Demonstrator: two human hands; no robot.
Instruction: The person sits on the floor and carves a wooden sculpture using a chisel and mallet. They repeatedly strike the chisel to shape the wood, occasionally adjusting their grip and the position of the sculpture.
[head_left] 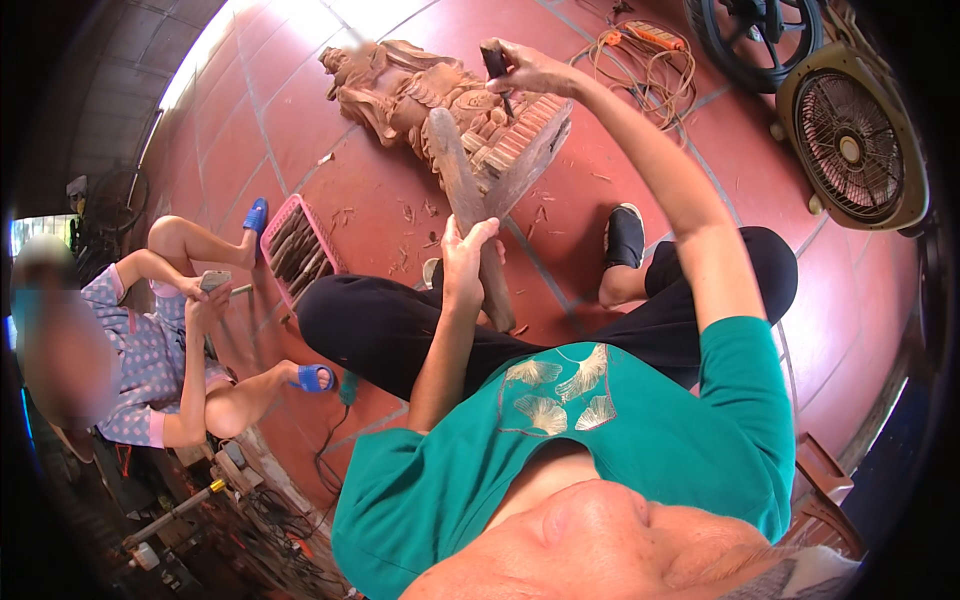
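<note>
My left hand (468, 258) is wrapped around a Y-shaped piece of wood (457, 175), just below where its two prongs part. The prongs reach away from me, and the stem runs down between my legs. Raised at the far side, my right hand (532, 70) is closed on a short dark-handled tool (494, 60). Its thin end points down towards the brown carved wooden statue (400, 90), which lies on the tiled floor. Whether the tool touches the carving, I cannot tell. The right prong hides part of the statue's ridged base.
A pink basket (320, 233) of dark tools stands at left. Beside it a person (160, 330) in blue slippers sits holding a phone. Wood chips (405, 210) litter the red tiles. An orange cord (675, 75), a box fan (850, 145) and a wheel (755, 50) are at far right.
</note>
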